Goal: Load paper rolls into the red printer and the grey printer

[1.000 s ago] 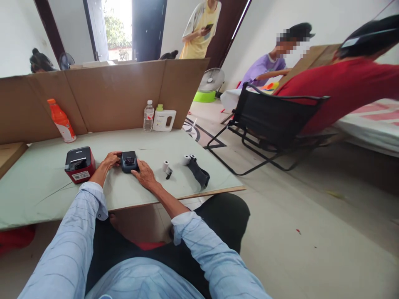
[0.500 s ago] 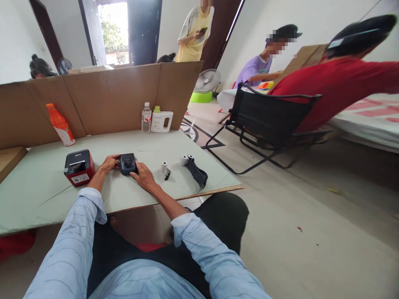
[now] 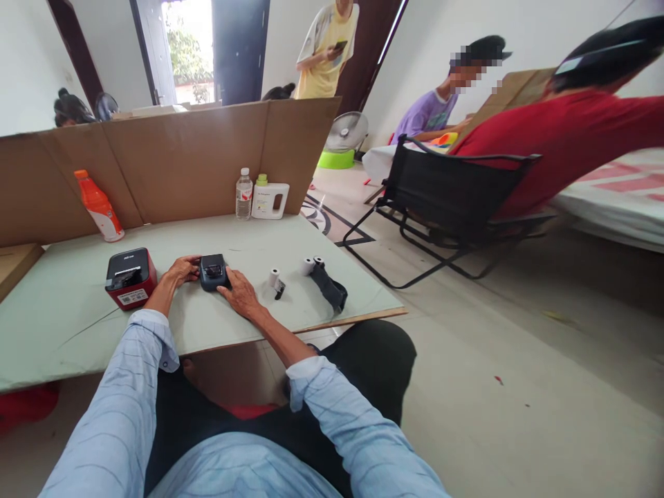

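Observation:
A small dark blue-black portable printer [image 3: 212, 273] stands on the table between my hands. My left hand [image 3: 182, 270] holds its left side with the fingertips. On the other side, my right hand [image 3: 241, 293] grips the right edge, thumb toward the front. Left of my left hand is a larger red and black printer [image 3: 131, 278] with a white label on its front. A small white paper roll [image 3: 274, 277] stands to the right of my right hand, with a small dark and clear piece beside it. Farther right, white rolls [image 3: 308, 265] touch a dark strip [image 3: 330, 288].
Along a cardboard screen [image 3: 197, 159] at the table's back stand an orange bottle [image 3: 99, 206], a water bottle [image 3: 243, 196] and a white jug [image 3: 270, 200]. To the right, a person in red sits in a black folding chair [image 3: 456, 183]. Other people are beyond the screen.
Both hands stay on the small printer with almost no movement. The view has shifted very slightly, and the seated person in red leans a little differently.

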### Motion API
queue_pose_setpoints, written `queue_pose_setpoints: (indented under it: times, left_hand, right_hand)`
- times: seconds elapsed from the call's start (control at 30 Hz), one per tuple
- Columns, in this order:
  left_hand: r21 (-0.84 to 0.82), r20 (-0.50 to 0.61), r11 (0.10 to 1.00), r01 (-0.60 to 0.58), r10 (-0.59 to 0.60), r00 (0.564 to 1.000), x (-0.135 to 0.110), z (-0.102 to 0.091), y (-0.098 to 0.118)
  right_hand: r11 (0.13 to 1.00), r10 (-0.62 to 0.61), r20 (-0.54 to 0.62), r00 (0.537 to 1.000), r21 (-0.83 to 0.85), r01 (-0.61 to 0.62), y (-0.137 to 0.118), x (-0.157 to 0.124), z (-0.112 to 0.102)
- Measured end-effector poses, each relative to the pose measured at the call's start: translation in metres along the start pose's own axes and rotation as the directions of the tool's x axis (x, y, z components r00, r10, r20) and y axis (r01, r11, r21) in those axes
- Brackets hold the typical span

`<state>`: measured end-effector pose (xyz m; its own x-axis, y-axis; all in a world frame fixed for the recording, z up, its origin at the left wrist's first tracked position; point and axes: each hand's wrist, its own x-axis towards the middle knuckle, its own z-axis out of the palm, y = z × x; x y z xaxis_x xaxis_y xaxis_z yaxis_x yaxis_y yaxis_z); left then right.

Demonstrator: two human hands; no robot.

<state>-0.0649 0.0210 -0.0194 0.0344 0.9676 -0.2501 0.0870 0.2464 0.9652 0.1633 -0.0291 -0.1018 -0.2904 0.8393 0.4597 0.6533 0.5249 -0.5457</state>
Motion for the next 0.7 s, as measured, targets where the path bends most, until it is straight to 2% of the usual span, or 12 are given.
queue_pose_setpoints:
  times: [0.47,0.7]
  left_hand:
    - [0.063,-0.066,0.998,-0.002,0.006,0.998,0.0,0.005,0.001]
    - [0.106,-0.144,0.994,0.005,0.011,0.989,0.013,0.009,-0.004]
  right_hand:
    - [0.999,0.024,0.012,1.0,0.042,-0.024,-0.002,0.001,-0.003]
    - [0.999,0.022,0.015,1.0,0.049,-0.023,-0.002,0.002,-0.004]
